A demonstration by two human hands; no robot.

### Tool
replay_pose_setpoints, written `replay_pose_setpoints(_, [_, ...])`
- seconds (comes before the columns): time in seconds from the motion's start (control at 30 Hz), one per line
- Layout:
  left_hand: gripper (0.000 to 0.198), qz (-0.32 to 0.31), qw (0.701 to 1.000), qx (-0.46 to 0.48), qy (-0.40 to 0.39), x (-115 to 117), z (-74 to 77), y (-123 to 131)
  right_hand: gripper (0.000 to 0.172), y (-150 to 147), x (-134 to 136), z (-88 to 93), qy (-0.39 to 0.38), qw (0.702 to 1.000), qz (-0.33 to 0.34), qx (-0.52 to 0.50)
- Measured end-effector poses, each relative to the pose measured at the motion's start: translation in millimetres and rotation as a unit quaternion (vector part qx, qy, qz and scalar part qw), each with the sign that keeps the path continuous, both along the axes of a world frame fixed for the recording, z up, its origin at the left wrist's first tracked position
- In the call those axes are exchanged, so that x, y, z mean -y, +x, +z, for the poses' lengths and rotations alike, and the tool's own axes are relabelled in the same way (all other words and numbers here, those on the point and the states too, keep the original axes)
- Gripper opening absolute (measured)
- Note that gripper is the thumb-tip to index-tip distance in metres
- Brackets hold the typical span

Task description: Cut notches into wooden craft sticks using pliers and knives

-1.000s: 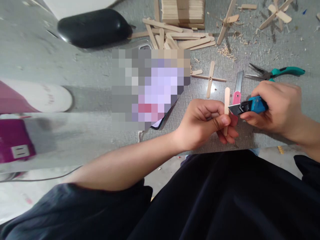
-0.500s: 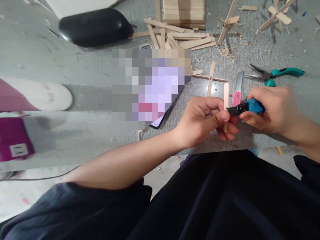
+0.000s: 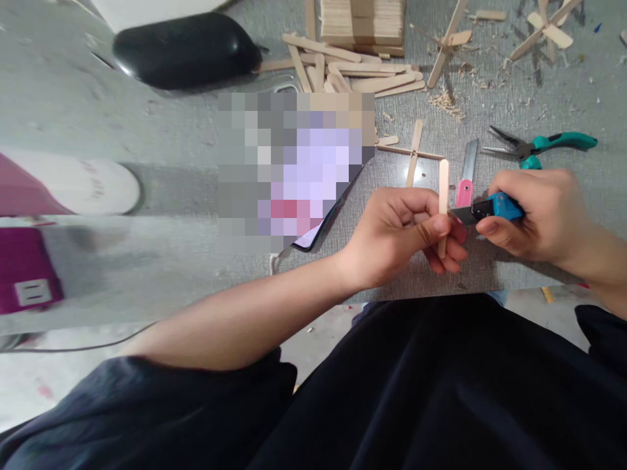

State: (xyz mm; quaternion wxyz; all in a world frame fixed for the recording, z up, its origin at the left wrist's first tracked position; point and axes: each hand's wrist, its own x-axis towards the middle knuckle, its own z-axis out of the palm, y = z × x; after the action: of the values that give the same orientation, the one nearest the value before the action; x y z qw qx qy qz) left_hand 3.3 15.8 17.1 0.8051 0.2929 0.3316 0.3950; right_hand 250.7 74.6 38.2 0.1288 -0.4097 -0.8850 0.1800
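Note:
Between the thumb and fingers of my left hand [image 3: 401,232] a pale wooden craft stick [image 3: 443,183] is pinched, standing nearly upright in the view. My right hand [image 3: 539,205] is closed around a blue and black utility knife [image 3: 504,206]. Its blade points left, with the tip at or very near the stick's right edge, by my left thumb; contact is hard to tell. Just beyond my hands lies a pink-handled blade [image 3: 469,163], its lower end hidden by my fingers. Two crossed craft sticks [image 3: 416,140] lie on the table behind my left hand.
Green-handled pliers [image 3: 558,140] rest beyond my right hand. Loose craft sticks [image 3: 367,78] and a banded bundle [image 3: 362,23] are at the back, near wood shavings [image 3: 447,103] and crossed-stick pieces [image 3: 546,29]. A partly blurred phone [image 3: 313,238] and a black case [image 3: 186,52] are to the left.
My right hand has drawn the knife slightly right, away from my left thumb, and more of the blade shows. My left hand keeps its pinch on the craft stick, almost unmoved.

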Motion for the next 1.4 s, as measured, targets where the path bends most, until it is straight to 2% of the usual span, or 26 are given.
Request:
replay_pose_setpoints(0.27, [0.049,-0.008,1.0,0.004,0.013,-0.2,1.1,-1.9,0.081,4.4,-2.3,-3.4,0.001,0.999,0.043,-0.028])
replay_pose_setpoints(0.57, [0.045,-0.062,0.997,0.003,0.045,-1.3,1.0,-6.8,0.084,4.6,-11.7,12.4,-0.136,0.987,0.081,0.013])
replay_pose_setpoints(0.7, [0.048,-0.098,0.995,-0.003,0.031,-1.6,3.4,-8.3,0.085,9.7,-14.2,7.8,-0.165,0.978,0.13,0.018])
replay_pose_setpoints(0.87, [0.051,-0.121,0.992,-0.015,0.039,-0.7,3.0,-8.6,0.084,12.8,-13.1,0.6,-0.158,0.972,0.171,0.025])
replay_pose_setpoints(1.13, [0.019,-0.102,0.976,-0.098,0.165,4.0,1.8,-8.1,0.09,6.4,-8.6,0.4,-0.165,0.972,0.161,0.04])
replay_pose_setpoints(1.4, [0.02,-0.059,0.968,-0.154,0.188,9.1,-0.6,-4.0,0.097,-2.8,-5.5,3.7,-0.162,0.975,0.105,0.11])
